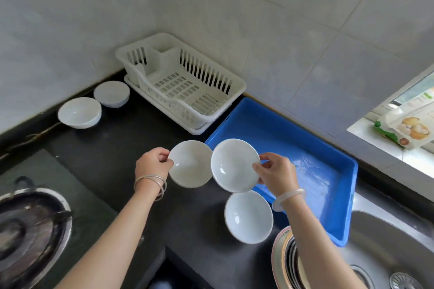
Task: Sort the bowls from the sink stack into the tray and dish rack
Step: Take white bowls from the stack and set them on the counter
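- Steel rims of the nested metal bowls (287, 263) stacked in the stainless sink (385, 248) show nearest, below the near end of the blue plastic tray (328, 148); the right forearm crosses right above them, so a dropped elbow could knock the stack.
- White and shallow, a third small ceramic bowl (249, 216) sits on the black desk (112, 148) touching or just beside the tray's near-left edge, directly under the raised bowl. Anything slipping from the right hand would likely land on it and chip both.
- Right hand (277, 176) pinches only the rim of a white ceramic bowl (234, 164) between thumb and fingertips, tilted, over the tray's left edge. Such a thin, possibly wet grip looks the weakest point; glazed ware could slide out.
- Left hand (152, 166) closes likewise on the rim of a second white ceramic bowl (190, 164), held over the desk just left of the tray. The two rims overlap or nearly touch; I cannot tell which. A clink here could jar either pinch loose.
- Beyond the tray's far-left corner stands the empty white plastic dish rack (180, 82). Reaching it with the left bowl means crossing open desk one-handed.
- Two larger white bowls (79, 112) rest well left of the tray, near the wall, out of the likely path.
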The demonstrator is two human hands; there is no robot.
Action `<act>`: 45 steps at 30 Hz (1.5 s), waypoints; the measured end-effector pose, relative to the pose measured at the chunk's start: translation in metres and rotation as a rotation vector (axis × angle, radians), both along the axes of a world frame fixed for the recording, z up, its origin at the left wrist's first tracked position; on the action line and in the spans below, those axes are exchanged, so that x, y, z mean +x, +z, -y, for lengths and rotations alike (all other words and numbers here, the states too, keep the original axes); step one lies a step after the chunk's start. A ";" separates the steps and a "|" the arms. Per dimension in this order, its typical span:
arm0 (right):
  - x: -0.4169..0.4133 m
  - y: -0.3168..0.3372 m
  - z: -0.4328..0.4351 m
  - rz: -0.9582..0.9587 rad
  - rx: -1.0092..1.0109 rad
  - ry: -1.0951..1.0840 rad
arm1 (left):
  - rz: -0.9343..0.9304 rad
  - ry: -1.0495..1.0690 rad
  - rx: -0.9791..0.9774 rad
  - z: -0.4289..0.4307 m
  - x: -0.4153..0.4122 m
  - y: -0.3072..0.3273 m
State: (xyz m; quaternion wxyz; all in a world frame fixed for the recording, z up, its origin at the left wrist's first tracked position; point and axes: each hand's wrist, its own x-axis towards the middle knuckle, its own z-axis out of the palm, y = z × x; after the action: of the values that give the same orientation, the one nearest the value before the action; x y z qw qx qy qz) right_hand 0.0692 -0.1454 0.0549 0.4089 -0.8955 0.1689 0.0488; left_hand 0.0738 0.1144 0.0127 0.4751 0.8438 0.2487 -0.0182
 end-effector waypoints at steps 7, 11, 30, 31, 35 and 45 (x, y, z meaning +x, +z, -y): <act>0.057 -0.039 -0.083 -0.139 0.134 0.097 | -0.020 0.318 -0.093 -0.084 -0.003 -0.026; 0.088 -0.058 -0.130 -0.185 0.204 0.102 | -0.006 0.491 -0.148 -0.117 0.001 -0.039; 0.187 -0.125 -0.265 -0.285 0.254 0.070 | -0.003 0.863 -0.296 -0.199 0.055 -0.087; 0.189 -0.127 -0.268 -0.288 0.258 0.061 | -0.001 0.869 -0.308 -0.199 0.056 -0.089; 0.194 -0.133 -0.273 -0.316 0.325 0.016 | 0.016 0.881 -0.360 -0.200 0.061 -0.093; 0.169 -0.141 -0.267 -0.417 0.741 -0.069 | -0.018 0.852 -0.740 -0.191 0.052 -0.100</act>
State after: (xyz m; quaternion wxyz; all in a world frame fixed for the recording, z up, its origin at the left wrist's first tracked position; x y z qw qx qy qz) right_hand 0.2383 0.1221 -0.0860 0.6615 -0.6530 0.2486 0.2724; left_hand 0.1256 0.3051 -0.0869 0.7025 0.4459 0.5486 0.0821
